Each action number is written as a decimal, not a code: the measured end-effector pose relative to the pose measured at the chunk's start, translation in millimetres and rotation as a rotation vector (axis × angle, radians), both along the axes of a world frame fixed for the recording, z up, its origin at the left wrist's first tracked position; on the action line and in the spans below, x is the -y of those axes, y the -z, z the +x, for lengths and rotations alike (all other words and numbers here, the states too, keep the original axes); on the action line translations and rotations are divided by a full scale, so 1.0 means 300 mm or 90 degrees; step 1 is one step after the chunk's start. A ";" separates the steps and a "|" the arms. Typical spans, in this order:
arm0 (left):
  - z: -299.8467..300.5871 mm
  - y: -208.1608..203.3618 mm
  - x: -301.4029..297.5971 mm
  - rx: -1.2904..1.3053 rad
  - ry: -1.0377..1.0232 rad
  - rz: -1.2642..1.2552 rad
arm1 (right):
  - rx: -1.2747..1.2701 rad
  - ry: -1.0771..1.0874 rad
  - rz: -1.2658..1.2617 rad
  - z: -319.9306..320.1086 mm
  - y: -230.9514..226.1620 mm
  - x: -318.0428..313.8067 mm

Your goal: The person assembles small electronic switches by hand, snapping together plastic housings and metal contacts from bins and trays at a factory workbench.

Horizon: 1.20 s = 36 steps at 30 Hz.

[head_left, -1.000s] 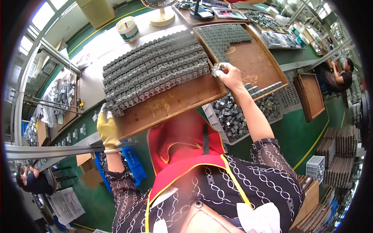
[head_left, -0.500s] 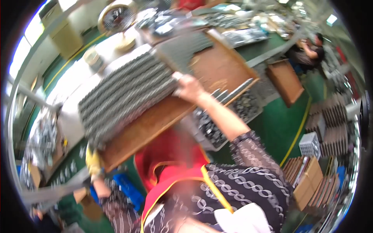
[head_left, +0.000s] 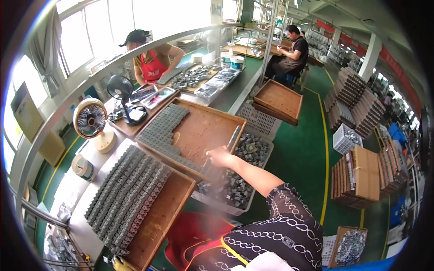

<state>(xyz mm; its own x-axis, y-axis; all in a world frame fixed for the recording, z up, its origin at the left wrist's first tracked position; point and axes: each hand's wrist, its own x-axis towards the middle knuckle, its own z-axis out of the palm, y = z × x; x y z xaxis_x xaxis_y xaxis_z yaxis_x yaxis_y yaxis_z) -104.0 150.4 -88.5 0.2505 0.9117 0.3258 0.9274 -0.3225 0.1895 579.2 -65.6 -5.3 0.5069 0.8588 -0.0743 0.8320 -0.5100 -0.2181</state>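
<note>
My right hand, bare, is over the near edge of the farther wooden tray. Its fingers are curled together, and what they hold, if anything, is hidden. Rows of small grey metal parts cover that tray's left side and run along its near edge. Closer to me, a second wooden tray carries tall, tightly packed rows of grey metal parts. My left hand, in a yellow glove, is by that tray's lower corner, mostly cut off by the lower edge of the view.
A white crate of loose metal parts stands beside the farther tray. Two fans and a white tub are on the left. Across the bench works a person in a red apron; another person sits farther back. Stacked trays stand at right.
The view has swung up and rightward, bringing the co-workers and windows in. My right hand has gone from the near tray's packed rows to the farther tray's near edge.
</note>
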 end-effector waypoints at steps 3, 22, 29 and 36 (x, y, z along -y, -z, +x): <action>0.109 -0.138 0.082 -0.050 -0.070 0.133 | -0.032 0.059 0.027 -0.035 -0.011 0.003; -0.165 0.141 -0.303 -0.110 -0.288 0.058 | -0.058 0.050 0.077 -0.040 -0.017 0.030; -0.241 0.129 -0.367 -0.015 -0.361 -0.075 | -0.138 0.062 0.426 0.007 -0.037 0.075; -0.373 -0.010 -0.241 1.131 -0.098 -0.493 | -0.374 -0.030 0.451 -0.099 -0.131 0.034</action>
